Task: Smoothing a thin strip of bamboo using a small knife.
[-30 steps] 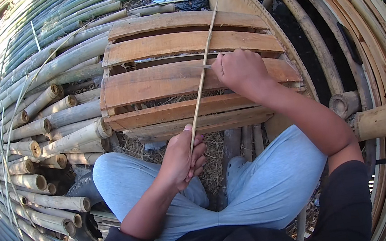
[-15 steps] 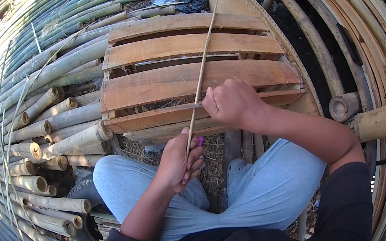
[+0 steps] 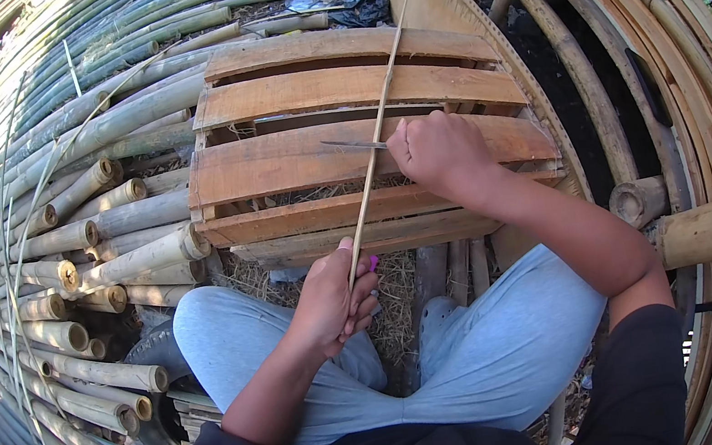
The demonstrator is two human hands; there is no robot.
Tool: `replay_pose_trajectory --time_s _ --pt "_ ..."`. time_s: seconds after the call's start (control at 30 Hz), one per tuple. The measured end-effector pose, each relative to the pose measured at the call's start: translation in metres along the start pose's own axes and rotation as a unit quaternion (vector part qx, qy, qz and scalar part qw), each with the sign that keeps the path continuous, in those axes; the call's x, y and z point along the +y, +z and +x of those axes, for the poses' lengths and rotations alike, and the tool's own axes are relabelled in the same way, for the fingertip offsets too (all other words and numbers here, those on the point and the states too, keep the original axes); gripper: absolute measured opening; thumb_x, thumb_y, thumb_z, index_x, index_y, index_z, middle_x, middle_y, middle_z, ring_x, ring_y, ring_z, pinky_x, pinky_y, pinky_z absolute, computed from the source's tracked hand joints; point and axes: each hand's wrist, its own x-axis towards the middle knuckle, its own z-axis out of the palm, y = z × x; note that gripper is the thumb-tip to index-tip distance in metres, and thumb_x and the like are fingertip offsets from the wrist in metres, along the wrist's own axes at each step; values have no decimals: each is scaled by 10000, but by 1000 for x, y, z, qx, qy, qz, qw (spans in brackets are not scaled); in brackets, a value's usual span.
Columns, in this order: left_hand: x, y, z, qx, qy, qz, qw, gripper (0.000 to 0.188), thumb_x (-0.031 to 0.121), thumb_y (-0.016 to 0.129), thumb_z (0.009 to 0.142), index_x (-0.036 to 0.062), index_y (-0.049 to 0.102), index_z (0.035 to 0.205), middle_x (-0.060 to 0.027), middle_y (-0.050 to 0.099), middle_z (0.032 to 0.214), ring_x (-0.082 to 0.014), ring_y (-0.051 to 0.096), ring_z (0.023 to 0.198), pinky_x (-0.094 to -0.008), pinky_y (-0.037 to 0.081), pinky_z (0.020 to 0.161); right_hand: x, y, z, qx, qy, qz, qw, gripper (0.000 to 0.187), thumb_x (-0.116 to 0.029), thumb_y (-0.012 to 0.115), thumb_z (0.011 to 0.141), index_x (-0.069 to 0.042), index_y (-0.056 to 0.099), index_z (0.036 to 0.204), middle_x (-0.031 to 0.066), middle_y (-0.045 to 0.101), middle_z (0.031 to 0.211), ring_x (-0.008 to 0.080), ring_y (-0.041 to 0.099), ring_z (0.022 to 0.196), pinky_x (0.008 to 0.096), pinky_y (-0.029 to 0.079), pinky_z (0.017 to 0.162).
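My left hand [image 3: 335,299] is closed around the near end of a long thin bamboo strip [image 3: 372,157], above my left knee. From there the strip slants up and away to the right, over a slatted wooden crate [image 3: 291,160]. In my closed right hand [image 3: 440,153] is a knife [image 3: 351,144] whose handle is hidden by the fingers. Its thin dark blade points left and crosses the strip over the crate's wide slat. A small bright pink thing [image 3: 373,262] shows at the left hand's fingers; what it is I cannot tell.
Stacked bamboo poles [image 3: 137,297] fill the left side, with thin loose strips [image 3: 16,301] lying over them. A curved tan board [image 3: 530,95] stands along the crate's right side. Beyond it lie long wooden planks [image 3: 666,19] and thick bamboo pieces [image 3: 711,226].
My right hand has moved away from me along the strip with the knife, and more of the blade shows. The left hand stays nearly in place.
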Motion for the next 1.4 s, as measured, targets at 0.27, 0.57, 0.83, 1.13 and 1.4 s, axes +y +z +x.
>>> replay_pose_trajectory --time_s 0.27,0.57,0.83,1.13,1.4 --pt "0 4 -1 31 17 10 999 401 432 367 1058 111 412 822 21 313 473 -89 248 300 -227 188 276 -11 -3 -14 -61 -26 -1 998 461 -227 484 929 1 632 558 230 564 524 398 596 487 490 518 535" --pt "-1 0 -2 36 -2 -15 999 419 449 367 1056 112 409 810 24 303 467 -86 235 304 -229 172 278 -25 -5 -15 -50 -22 14 998 472 -235 490 935 6 627 553 230 579 536 414 612 516 490 527 525" --pt "3 -8 -4 25 -11 -28 999 415 449 349 1059 119 404 812 31 302 468 -79 227 294 -225 179 276 -39 -7 -18 -79 -39 -19 996 480 -241 471 941 3 646 567 235 583 543 409 622 527 492 538 551" --pt "-2 -1 -4 24 -9 -20 999 404 440 337 1061 130 395 808 38 294 469 -80 228 296 -229 168 272 -8 2 2 -33 14 -23 999 465 -269 470 942 -34 673 596 218 619 583 378 656 558 485 550 542" --pt "0 6 -1 6 -13 -14 1000 401 426 327 1066 127 397 809 31 297 466 -83 238 295 -228 173 271 10 1 12 -81 73 50 993 577 -344 446 990 15 650 587 244 597 573 411 641 599 501 531 605"
